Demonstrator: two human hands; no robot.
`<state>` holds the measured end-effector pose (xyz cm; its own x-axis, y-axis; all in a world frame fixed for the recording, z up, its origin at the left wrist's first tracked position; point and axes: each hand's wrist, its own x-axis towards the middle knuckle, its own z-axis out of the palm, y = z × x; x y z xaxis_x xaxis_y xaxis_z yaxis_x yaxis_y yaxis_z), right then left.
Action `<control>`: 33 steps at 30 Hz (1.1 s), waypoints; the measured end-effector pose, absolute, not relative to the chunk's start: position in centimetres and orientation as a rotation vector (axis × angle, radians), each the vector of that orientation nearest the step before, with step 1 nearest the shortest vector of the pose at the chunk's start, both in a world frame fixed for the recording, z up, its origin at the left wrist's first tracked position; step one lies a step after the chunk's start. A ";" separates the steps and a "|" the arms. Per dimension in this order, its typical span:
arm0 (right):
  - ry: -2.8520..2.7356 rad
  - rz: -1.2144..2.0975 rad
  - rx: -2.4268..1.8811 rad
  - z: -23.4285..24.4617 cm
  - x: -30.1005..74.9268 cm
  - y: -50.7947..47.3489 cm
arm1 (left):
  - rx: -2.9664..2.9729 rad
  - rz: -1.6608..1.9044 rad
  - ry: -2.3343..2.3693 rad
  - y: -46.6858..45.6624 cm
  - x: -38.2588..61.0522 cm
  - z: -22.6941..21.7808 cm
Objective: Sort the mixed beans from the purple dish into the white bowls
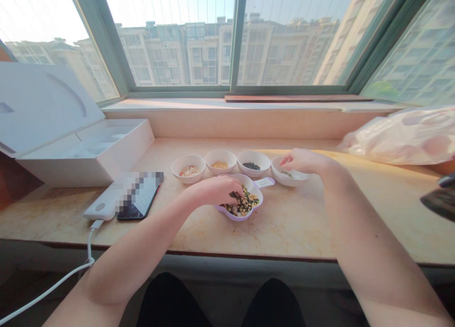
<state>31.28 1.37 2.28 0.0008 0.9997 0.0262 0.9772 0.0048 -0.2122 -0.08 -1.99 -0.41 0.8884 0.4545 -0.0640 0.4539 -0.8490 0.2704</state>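
My left hand (229, 189) reaches into a purple-rimmed dish (261, 199) with a handle. Its bent fingertips are down among mixed beans (245, 204), dark, green and yellowish; what they grip is hidden. Above the rightmost white bowl (298, 179), my right hand (292, 161) has its fingers bunched together and pointing down inside the rim. A few greenish seeds lie in that bowl; anything between these fingers is too small to make out. Leftward in the row stand a bowl of black beans (252, 166), a bowl of yellowish grains (220, 165) and a bowl of pale flat pieces (189, 170).
At the left stands an open white box (124, 149), with a phone (137, 208) and a white power bank (101, 206) in front. A white cable (53, 286) runs off the counter edge. A plastic bag (405, 137) and a dark object (441, 201) lie at the right, below the windows.
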 end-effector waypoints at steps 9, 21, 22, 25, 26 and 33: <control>-2.081 0.274 -2.286 2.9 30.2 1.4 | 2.710 0.098 0.696 -2.1 0.1 -0.5; -1.967 0.182 -2.311 3.1 29.1 1.0 | 2.635 0.226 0.723 -1.9 0.0 -0.6; -1.960 0.141 -2.296 3.1 28.8 0.8 | 2.630 0.257 0.751 -1.9 0.0 -0.6; -1.971 0.025 -2.146 3.1 27.6 0.3 | 2.616 0.403 0.884 -1.3 -0.3 -0.7; -1.990 0.017 -2.062 3.1 26.9 0.1 | 2.606 0.463 0.932 -1.0 -0.6 -0.7; -2.335 0.477 -1.380 2.0 20.9 -2.5 | 2.481 0.867 1.218 1.2 -2.1 -0.8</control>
